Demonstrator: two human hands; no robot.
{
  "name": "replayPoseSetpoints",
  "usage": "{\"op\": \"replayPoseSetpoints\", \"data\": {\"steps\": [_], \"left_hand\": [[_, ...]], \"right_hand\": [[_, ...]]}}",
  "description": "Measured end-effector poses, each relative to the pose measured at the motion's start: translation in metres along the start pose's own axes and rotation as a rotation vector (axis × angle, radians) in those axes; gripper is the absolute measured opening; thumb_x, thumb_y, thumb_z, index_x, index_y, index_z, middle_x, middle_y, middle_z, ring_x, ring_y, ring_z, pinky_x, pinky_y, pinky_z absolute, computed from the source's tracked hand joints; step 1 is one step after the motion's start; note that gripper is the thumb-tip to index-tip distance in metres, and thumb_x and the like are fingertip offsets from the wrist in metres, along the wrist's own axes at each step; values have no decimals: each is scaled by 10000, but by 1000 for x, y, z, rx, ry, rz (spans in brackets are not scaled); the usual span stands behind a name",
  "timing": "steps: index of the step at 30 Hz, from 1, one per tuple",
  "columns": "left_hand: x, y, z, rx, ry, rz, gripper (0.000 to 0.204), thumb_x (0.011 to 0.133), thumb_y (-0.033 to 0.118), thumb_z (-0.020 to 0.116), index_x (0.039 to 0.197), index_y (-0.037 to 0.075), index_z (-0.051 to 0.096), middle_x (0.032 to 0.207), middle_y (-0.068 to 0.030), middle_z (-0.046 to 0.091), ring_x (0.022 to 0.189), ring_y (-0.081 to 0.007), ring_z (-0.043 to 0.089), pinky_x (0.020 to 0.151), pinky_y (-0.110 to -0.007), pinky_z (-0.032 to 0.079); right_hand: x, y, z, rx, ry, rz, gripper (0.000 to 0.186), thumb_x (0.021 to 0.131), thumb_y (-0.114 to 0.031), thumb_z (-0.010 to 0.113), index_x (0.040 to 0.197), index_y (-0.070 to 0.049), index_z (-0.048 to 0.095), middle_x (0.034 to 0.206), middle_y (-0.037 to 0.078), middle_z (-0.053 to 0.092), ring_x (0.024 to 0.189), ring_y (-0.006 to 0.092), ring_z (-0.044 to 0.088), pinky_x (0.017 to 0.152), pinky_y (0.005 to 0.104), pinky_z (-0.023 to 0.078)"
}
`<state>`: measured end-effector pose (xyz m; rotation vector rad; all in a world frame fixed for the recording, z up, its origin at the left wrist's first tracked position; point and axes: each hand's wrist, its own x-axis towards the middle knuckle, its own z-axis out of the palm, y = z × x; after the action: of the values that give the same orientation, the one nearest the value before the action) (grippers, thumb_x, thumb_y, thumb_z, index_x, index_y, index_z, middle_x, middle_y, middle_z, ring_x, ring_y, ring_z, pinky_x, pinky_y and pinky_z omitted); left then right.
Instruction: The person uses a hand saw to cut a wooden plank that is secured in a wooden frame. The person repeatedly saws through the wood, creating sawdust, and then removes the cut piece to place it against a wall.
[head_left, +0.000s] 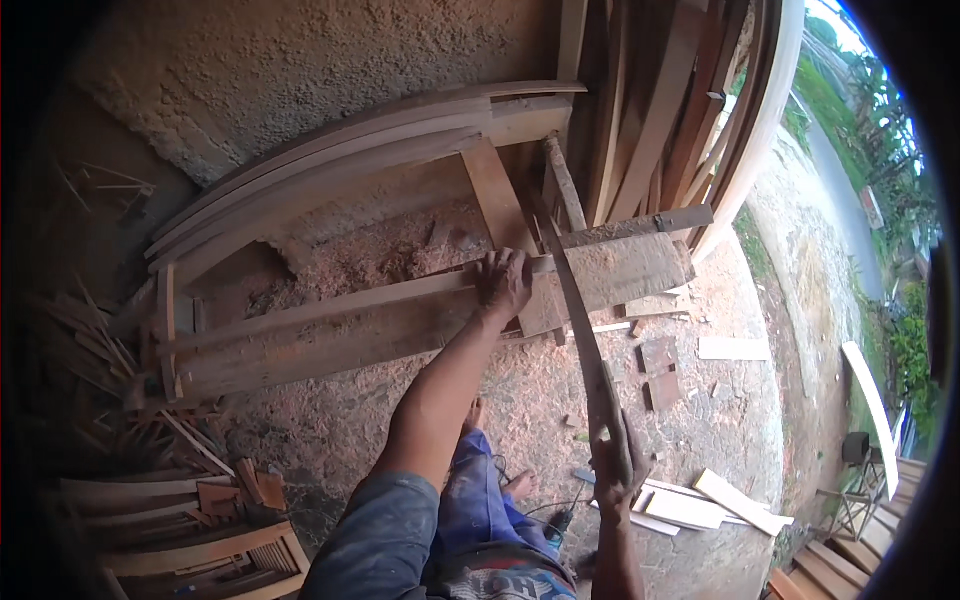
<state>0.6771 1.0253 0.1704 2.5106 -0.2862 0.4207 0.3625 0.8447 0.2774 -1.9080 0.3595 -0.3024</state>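
My right hand (619,472) is wrapped round the handle of a handsaw (583,335), low and right of the bench. Its long blade slants up and away, lying against a narrow wooden strip near the strip's right end. My left hand (503,283) presses down on the wooden strip (400,291) just left of the blade, with its fingers curled over it. Under the strip is a thick, dusty workbench plank (330,350). A flat board (495,195) runs crosswise beneath my left hand. Whether the teeth have cut in is too small to tell.
Long curved boards (330,150) lie along the wall behind the bench. Tall planks (655,110) lean upright at the back right. Sawdust and offcuts litter the floor, with pale boards (690,508) near my right arm. Wooden frames (200,550) stand at the lower left.
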Motion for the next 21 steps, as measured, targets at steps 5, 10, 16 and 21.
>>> {"op": "replayPoseSetpoints", "data": {"steps": [5, 10, 16, 21], "left_hand": [[4, 16, 4, 143, -100, -70, 166, 910, 227, 578, 994, 105, 653, 1079, -150, 631, 1110, -374, 546, 949, -567, 389], [-4, 14, 12, 124, -62, -94, 196, 912, 247, 561, 1048, 138, 652, 1122, -138, 625, 1119, -389, 537, 996, -599, 346], [7, 26, 29, 144, -201, -181, 302, 878, 250, 588, 1155, 131, 613, 1209, -137, 610, 1175, -406, 517, 1001, -579, 349], [11, -4, 45, 196, -113, -143, 283, 852, 275, 601, 1090, 122, 608, 1156, -140, 635, 1089, -395, 572, 929, -554, 382]], "right_hand": [[6, -8, -7, -32, -19, -136, 563, 863, -119, 747, 1365, 49, 553, 1090, 194, 719, 929, 221, 717, 804, 327, 551], [1, -4, -8, -112, 10, -236, 584, 845, -119, 759, 1372, 30, 556, 1036, 196, 724, 846, 227, 723, 735, 338, 552], [-4, 12, -8, -21, 11, -200, 599, 835, -119, 764, 1376, 28, 553, 950, 174, 720, 719, 211, 689, 653, 327, 525], [-6, 6, -13, -66, -35, -193, 557, 877, -154, 744, 1354, 63, 556, 1021, 171, 710, 856, 215, 693, 739, 327, 539]]}}
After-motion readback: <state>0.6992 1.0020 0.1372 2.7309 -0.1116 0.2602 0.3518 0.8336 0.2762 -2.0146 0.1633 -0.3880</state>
